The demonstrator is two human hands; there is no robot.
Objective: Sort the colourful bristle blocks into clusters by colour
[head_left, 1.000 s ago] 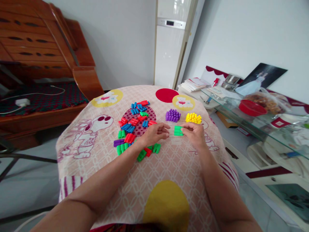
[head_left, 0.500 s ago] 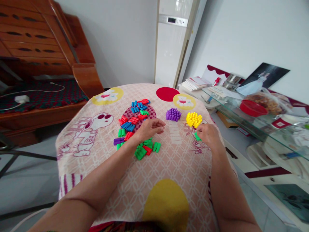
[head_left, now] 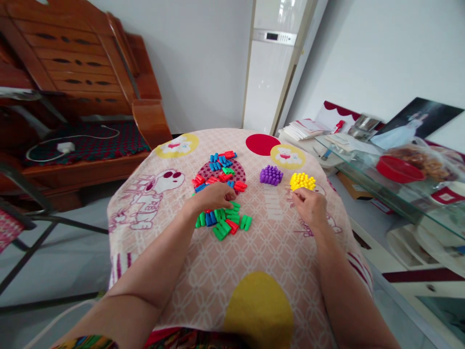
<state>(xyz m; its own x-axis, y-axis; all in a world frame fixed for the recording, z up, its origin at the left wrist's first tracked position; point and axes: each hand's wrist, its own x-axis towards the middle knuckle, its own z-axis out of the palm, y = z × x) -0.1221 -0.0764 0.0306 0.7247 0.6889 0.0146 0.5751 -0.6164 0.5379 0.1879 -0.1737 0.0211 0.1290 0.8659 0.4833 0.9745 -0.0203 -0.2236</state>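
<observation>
Several green pieces [head_left: 222,230] lie just on the near side of my left hand [head_left: 217,195], and that hand is much closer to them than my right hand [head_left: 311,207] is. The outermost green pair [head_left: 246,222] runs lengthwise away from me, its far end leaning slightly right. My left fingers are half curled over the loose pile [head_left: 233,218]; they hide what is under them, so I cannot tell whether they have hold of anything. My right thumb and fingers are drawn together just on my side of the yellow cluster [head_left: 302,181]; I see nothing between them, but something small could be hidden there. The green pieces look like short plastic tubes joined side by side, lying on the surface [head_left: 203,281] with a red piece [head_left: 232,226] and a dark blue piece [head_left: 210,219] among them. The purple cluster [head_left: 271,175] sits farther out, between my hands.
</observation>
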